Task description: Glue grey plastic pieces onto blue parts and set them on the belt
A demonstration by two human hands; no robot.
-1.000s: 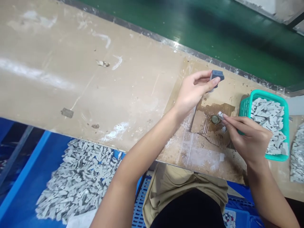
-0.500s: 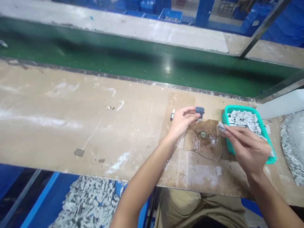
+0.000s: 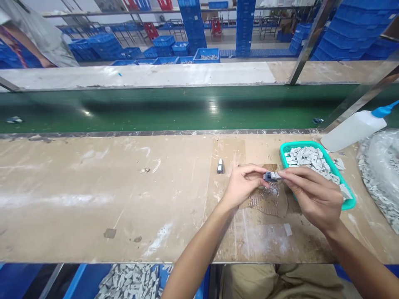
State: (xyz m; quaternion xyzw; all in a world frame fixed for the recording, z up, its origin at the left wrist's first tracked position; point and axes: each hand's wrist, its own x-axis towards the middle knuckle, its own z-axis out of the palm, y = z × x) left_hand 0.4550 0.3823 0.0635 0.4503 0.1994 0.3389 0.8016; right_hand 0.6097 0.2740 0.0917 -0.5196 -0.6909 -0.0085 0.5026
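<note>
Over the cardboard (image 3: 270,204), the left hand (image 3: 243,185) pinches the block (image 3: 267,177); the right hand (image 3: 314,196) pinches a piece (image 3: 275,175) at the block's right end, probably for steadiness. The basket (image 3: 349,204) sits right, probably for reach.

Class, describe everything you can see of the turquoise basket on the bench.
The turquoise basket is roughly rectangular with rounded corners, a smooth rim and finely perforated walls where they show; it looks like plastic. It stands upright on the brown benchtop, filled with pale grey pieces. The right hand hides part of it; whether they touch cannot be told.
</note>
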